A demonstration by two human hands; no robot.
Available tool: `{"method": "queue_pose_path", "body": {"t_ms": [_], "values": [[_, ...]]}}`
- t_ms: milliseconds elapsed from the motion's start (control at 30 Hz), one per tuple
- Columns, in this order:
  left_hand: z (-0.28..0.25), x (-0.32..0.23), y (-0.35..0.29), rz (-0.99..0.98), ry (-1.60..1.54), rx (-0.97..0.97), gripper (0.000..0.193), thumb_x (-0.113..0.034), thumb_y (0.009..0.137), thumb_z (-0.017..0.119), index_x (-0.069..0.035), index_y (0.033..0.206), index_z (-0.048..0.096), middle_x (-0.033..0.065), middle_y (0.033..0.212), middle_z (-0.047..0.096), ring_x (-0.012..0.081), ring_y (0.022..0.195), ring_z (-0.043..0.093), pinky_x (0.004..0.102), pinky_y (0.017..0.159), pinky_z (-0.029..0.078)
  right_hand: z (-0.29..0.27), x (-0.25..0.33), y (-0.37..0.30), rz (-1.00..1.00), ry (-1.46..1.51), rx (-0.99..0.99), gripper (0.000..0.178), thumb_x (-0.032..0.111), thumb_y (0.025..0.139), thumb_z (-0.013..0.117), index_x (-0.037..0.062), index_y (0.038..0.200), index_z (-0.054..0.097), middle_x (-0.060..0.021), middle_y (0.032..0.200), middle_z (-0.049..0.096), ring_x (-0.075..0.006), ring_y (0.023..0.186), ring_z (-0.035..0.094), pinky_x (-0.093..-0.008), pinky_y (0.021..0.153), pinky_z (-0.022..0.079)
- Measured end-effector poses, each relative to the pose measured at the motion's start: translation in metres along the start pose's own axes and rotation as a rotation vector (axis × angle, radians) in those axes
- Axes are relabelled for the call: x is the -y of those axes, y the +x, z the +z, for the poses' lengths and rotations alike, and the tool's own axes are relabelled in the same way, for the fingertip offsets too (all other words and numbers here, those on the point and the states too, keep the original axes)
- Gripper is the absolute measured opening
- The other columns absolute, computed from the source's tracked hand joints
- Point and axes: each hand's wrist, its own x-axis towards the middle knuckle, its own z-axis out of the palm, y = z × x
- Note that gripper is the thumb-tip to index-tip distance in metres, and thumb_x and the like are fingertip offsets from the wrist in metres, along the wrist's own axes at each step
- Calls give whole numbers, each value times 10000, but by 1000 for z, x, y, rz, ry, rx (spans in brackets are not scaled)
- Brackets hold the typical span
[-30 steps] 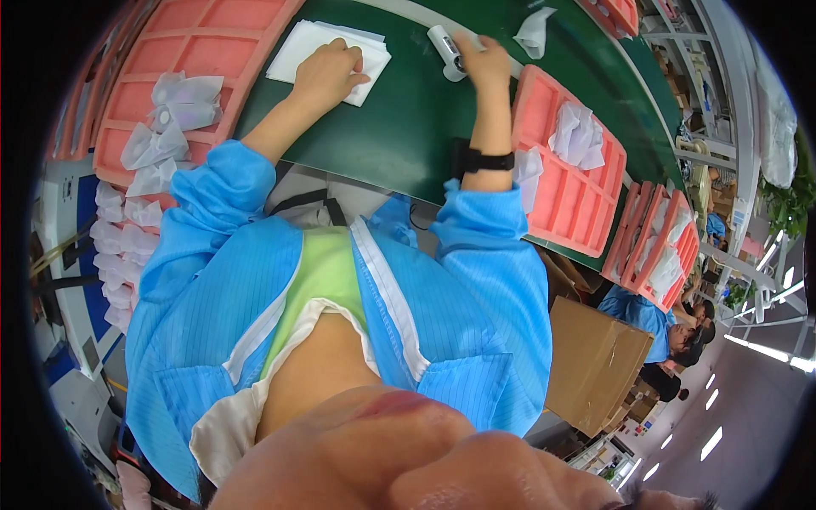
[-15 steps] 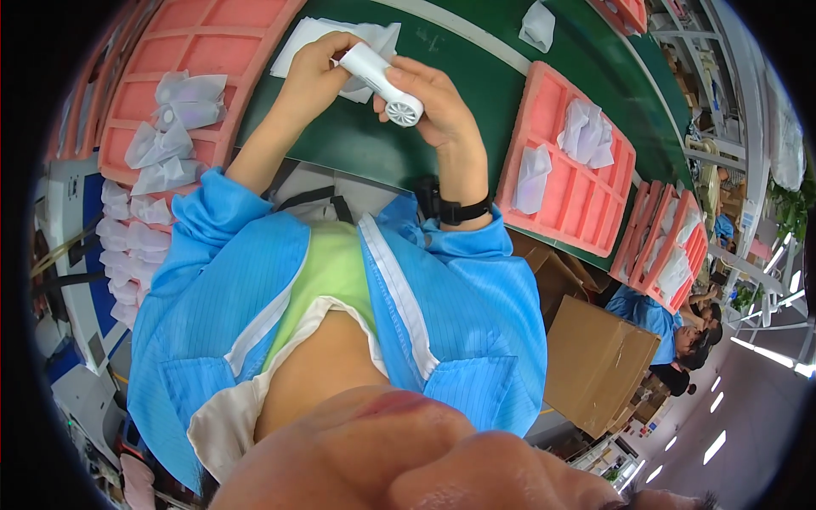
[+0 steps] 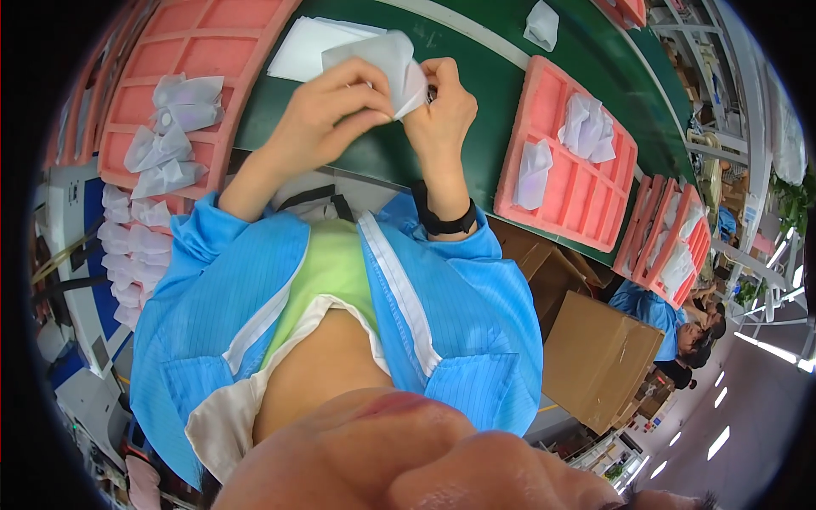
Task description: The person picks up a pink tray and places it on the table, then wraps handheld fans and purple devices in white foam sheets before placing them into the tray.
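- object (image 3: 432, 93) at the white sheet (image 3: 365, 58): pretty much all hidden by that and the right hand (image 3: 442, 110), just a dark bit peeking out
- paper stack (image 3: 308, 49): right side's covered
- left pink tray (image 3: 143, 95): chopped off up top
- co-worker (image 3: 650, 316): too tiny to tell what they're doing

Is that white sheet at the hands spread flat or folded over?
Folded over: the white sheet curves up off the table, its side creased between left hand and right hand. Whether it's fully closed, I cannot tell.
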Motion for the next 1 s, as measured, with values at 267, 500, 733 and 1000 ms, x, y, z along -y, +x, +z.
{"method": "queue_pose_path", "body": {"t_ms": [267,500,733,1000], "values": [[10,5,-14,-230,394,31,385,-89,754,736,-73,1119,617,111,1010,632,261,846,632,313,723,515,-12,15,0,439,777,283,303,314,980,429,52,909,563,-88,813,643,-184,646,575,-339,585,457],[10,-4,-13,-369,-162,-105,403,-119,719,785,-69,1085,623,96,1005,649,171,848,641,270,670,516,7,16,-12,442,1197,265,464,427,1015,341,38,1219,492,-107,1121,594,-203,1013,569,-370,842,474],[1,3,-11,-173,121,-255,242,-91,749,758,-42,939,617,45,988,642,87,813,593,198,589,474,16,25,-20,627,1524,461,564,445,1001,372,38,1391,355,-106,1227,549,-215,1144,536,-375,944,463],[-10,27,-15,-451,-509,-412,199,-60,809,682,-33,985,594,33,976,633,89,695,537,205,587,438,11,22,10,487,1017,699,508,226,831,702,30,1243,479,-67,1045,604,-157,927,602,-293,735,504]]}}
